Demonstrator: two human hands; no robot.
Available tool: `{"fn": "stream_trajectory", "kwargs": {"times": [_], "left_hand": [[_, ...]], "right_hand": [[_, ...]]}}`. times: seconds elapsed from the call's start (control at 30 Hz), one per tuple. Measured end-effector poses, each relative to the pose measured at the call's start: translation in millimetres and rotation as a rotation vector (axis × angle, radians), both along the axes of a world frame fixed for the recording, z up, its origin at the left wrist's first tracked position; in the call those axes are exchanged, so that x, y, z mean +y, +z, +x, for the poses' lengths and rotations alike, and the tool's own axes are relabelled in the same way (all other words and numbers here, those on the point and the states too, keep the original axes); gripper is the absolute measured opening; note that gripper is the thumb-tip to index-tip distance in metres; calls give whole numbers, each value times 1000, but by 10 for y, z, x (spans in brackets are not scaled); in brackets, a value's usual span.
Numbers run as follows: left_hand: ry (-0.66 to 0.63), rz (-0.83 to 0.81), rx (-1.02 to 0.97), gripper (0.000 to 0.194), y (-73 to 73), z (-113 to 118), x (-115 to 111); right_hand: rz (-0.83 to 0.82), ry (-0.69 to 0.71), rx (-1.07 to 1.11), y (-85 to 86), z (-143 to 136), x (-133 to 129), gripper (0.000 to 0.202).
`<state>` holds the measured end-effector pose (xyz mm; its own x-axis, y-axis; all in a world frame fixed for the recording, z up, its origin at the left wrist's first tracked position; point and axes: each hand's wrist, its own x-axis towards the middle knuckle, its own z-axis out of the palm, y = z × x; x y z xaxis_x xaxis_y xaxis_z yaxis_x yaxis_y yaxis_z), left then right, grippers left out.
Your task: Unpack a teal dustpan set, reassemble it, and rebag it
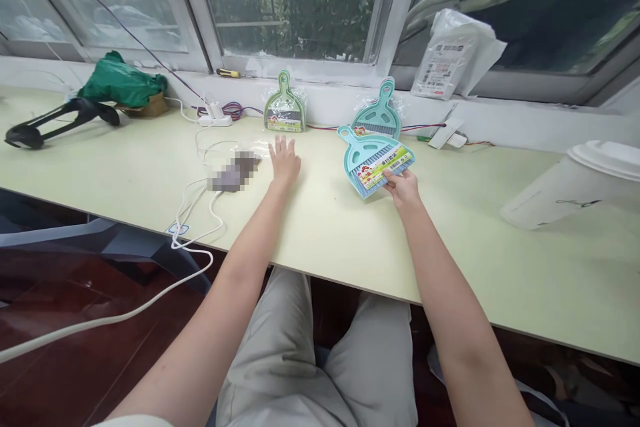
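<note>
My right hand (404, 188) grips the lower right edge of a turquoise dustpan and brush set (361, 155), tilted above the table, its printed label facing me. Behind it, a second turquoise dustpan set (383, 110) in clear plastic leans on the wall below the window, partly covered by the first. To the left, a green dustpan set (285, 103) in clear wrap also stands against that wall. My left hand (285, 161) lies with fingers stretched out on the tabletop, a little in front of the green set, holding nothing.
On the pale table (320, 227), white cables and a blurred-out object are left of my left hand. A white power strip (215, 117), black headset-like frame (60, 121) and green bag (120, 80) are further left. A lidded paper cup (565, 190) and plastic-wrapped packet (450, 60) are right.
</note>
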<state>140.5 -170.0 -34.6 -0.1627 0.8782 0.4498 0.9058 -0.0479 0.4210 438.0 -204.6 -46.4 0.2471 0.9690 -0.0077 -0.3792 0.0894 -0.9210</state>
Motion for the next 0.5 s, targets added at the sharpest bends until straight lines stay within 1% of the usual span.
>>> {"fn": "stream_trajectory", "kwargs": {"times": [0.07, 0.1, 0.17, 0.23, 0.27, 0.3, 0.33, 0.4, 0.43, 0.5], "left_hand": [[35, -130, 109, 53, -117, -129, 43], [14, -173, 129, 49, -159, -154, 62], [-94, -184, 125, 42, -187, -132, 82], [-232, -120, 107, 39, -150, -44, 71], [-276, -86, 112, 38, -118, 12, 56], [-290, -59, 130, 37, -85, 69, 36], [-277, -37, 162, 36, -57, 124, 14], [-223, -16, 247, 35, -28, 222, -31], [-212, -15, 282, 34, -28, 265, -50], [-248, -43, 316, 36, -51, 339, -81]], "right_hand": [[-14, -29, 11, -13, 29, 12, 30], [-14, -38, 15, -17, 39, 16, 30], [-7, -46, 20, -20, 49, 20, 30], [-5, -50, 27, -22, 51, 19, 29], [-9, -51, 30, -22, 49, 17, 28], [-14, -49, 32, -22, 47, 16, 27], [-21, -46, 31, -22, 44, 14, 27], [-37, -39, 24, -23, 35, 11, 25], [-43, -34, 20, -22, 30, 11, 25], [-51, -20, 11, -18, 19, 9, 25]]}}
